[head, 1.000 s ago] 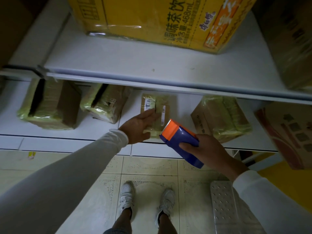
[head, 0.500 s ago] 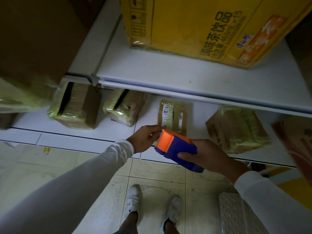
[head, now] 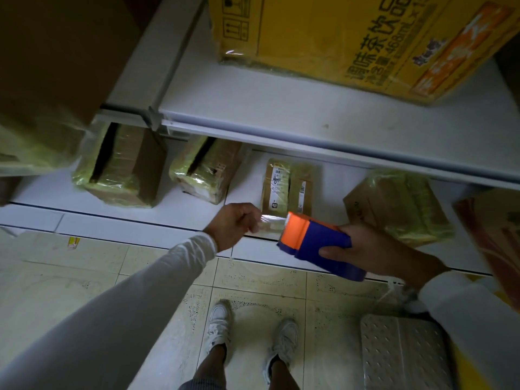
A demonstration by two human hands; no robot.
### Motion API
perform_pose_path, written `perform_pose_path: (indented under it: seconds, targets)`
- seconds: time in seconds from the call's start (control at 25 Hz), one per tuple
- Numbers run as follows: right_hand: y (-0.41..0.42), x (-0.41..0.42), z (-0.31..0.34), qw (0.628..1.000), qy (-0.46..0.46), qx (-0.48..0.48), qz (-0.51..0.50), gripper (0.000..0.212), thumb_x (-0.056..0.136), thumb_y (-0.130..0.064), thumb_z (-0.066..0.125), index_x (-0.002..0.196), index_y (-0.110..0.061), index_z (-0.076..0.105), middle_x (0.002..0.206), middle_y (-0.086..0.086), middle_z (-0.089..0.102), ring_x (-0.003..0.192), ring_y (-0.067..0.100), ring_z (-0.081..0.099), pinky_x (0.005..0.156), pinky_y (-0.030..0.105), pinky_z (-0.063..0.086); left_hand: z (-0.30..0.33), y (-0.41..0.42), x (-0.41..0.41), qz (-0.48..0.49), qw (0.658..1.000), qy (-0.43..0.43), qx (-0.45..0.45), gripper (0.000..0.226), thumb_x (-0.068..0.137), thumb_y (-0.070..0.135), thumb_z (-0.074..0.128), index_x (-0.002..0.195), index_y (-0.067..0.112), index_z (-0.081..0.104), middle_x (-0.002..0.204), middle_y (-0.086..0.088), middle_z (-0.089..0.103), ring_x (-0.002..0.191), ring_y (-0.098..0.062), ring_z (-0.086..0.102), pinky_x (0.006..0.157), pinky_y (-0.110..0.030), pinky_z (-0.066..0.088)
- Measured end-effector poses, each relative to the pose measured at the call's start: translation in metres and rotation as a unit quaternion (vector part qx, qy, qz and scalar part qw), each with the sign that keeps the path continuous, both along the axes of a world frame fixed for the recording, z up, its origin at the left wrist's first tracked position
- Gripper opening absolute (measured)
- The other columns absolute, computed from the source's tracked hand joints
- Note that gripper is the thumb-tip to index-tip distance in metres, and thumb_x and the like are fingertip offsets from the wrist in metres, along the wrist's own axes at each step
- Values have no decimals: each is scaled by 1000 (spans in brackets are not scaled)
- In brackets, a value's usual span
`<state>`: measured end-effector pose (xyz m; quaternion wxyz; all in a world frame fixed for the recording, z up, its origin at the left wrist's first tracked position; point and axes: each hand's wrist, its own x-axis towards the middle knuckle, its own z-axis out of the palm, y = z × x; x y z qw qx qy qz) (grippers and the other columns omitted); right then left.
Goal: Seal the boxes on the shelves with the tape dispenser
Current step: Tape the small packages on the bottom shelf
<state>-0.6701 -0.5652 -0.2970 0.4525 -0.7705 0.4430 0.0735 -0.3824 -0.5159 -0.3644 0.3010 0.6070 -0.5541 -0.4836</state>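
While the right hand (head: 374, 251) grips the tape dispenser (head: 315, 243) around its blue body, thumb along the near side and fingers wrapped over the far side, the left hand (head: 235, 225) pinches the free end of a clear strip of tape (head: 271, 223) with curled fingers, and the strip runs straight from those fingers to the toothed edge of the dispenser's orange front. Both hands hang above the front edge of the lower shelf (head: 197, 218), directly before a small flat box (head: 287, 187) with white barcode labels that lies on that shelf; the tape crosses just in front of the box's near end, and whether it touches the box cannot be told. To the left on the same shelf stand two brown boxes wrapped in shiny tape, one (head: 123, 170) far left and another (head: 206, 170) closer to the small box, each with a dark gap along its top. To the right sits a further taped box (head: 399, 204), tilted, partly behind the right hand. On the upper shelf (head: 295, 108) rests a large yellow carton (head: 337, 35) printed with black characters. Below, white shoes (head: 221, 325) stand on the tiled floor (head: 84, 277), and a metal step (head: 405, 353) with a studded surface lies beside the right foot.
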Motion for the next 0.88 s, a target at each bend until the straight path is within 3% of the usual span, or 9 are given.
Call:
perform_pose_path:
  seconds: [0.12, 0.32, 0.4, 0.52, 0.6, 0.68, 0.76, 0.88]
  targets:
    - [-12, -23, 2, 1000, 28, -4, -14, 45, 77, -61, 59, 92, -19, 65, 76, 6, 72, 63, 14, 68, 55, 14, 49, -2, -3, 12, 26, 999, -25, 29, 21, 95, 1, 46, 86, 8, 63, 68, -3, 65, 64, -11, 59, 64, -15, 46]
    - [-30, -16, -10, 998, 43, -41, 1, 51, 77, -59, 62, 84, -8, 64, 69, 15, 68, 51, 17, 58, 49, 12, 41, -4, -14, 3, 39, 995, -75, 53, 22, 94, 0, 42, 89, 3, 63, 70, -7, 64, 64, -13, 57, 57, -7, 42]
    - [-36, -13, -17, 997, 52, -50, 10, 50, 82, -53, 65, 84, -3, 64, 70, 20, 66, 50, 17, 53, 48, 13, 38, -10, -18, 4, 41, 992, -98, 62, 22, 94, 2, 42, 90, 2, 64, 72, -8, 65, 64, -13, 58, 60, -11, 45]
    - [-41, -9, -26, 998, 62, -19, 5, 53, 85, -53, 64, 86, 1, 66, 65, 16, 64, 52, 23, 54, 55, 31, 42, -21, -23, -2, 28, 986, -137, 87, 20, 95, 12, 47, 91, 6, 67, 74, -7, 67, 67, -15, 62, 70, -25, 53]
    - [-44, -6, -30, 998, 68, -9, -7, 49, 85, -51, 65, 78, -2, 64, 56, 4, 57, 46, 15, 48, 52, 25, 37, -30, -26, -9, 28, 983, -154, 92, 21, 94, 23, 54, 96, 8, 68, 75, -5, 67, 72, -18, 65, 76, -31, 54]
    - [-45, -5, -33, 998, 66, -9, -16, 44, 86, -47, 68, 63, -12, 55, 45, -5, 51, 40, 5, 43, 49, 16, 33, -37, -29, -7, 49, 972, -202, 112, 44, 87, 41, 63, 116, 8, 61, 93, -8, 68, 94, -27, 66, 87, -37, 52]
    - [-42, -5, -38, 998, 51, 0, -27, 46, 86, -44, 69, 56, -21, 43, 36, -10, 45, 32, 3, 40, 42, 11, 30, -41, -26, 1, 75, 952, -262, 140, 81, 80, 54, 66, 139, 6, 39, 113, -15, 65, 111, -32, 59, 98, -41, 46]
    - [-39, -5, -43, 998, 44, 6, -39, 48, 85, -47, 70, 55, -23, 41, 34, -12, 43, 31, 2, 37, 41, 12, 28, -40, -13, -1, 46, 967, -252, -2, 63, 91, 48, 53, 141, 14, 38, 78, -6, 69, 83, -24, 66, 87, -41, 52]
